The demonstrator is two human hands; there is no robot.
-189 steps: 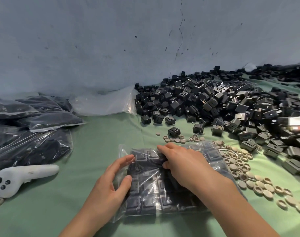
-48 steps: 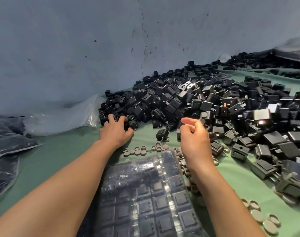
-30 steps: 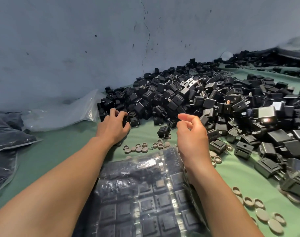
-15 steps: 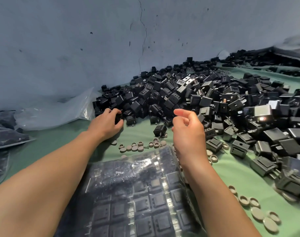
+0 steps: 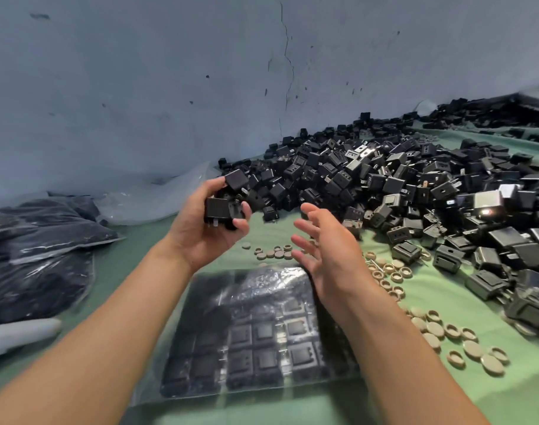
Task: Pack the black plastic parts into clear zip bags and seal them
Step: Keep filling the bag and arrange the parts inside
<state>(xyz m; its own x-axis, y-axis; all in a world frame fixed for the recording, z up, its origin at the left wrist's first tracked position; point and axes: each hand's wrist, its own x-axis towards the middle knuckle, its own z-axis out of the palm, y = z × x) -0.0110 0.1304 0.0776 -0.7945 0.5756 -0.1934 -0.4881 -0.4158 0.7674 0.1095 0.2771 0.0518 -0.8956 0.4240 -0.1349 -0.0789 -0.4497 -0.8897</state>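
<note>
Much green cloth (image 5: 446, 302) (cracked wall (image 5: 170, 87)).

black parts (image 5: 384, 185) heaped (loosely), packed clear bag (image 5: 256, 332) lying flat

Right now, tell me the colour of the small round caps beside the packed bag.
Beige, almost tan; the round caps show best in the head view.

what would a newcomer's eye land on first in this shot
The big heap of black plastic parts spreads along the wall on the right of the green cloth. In the middle, the left hand grips a few black parts while the right hand is open beside it, above a filled clear bag lying near the viewer.
</note>
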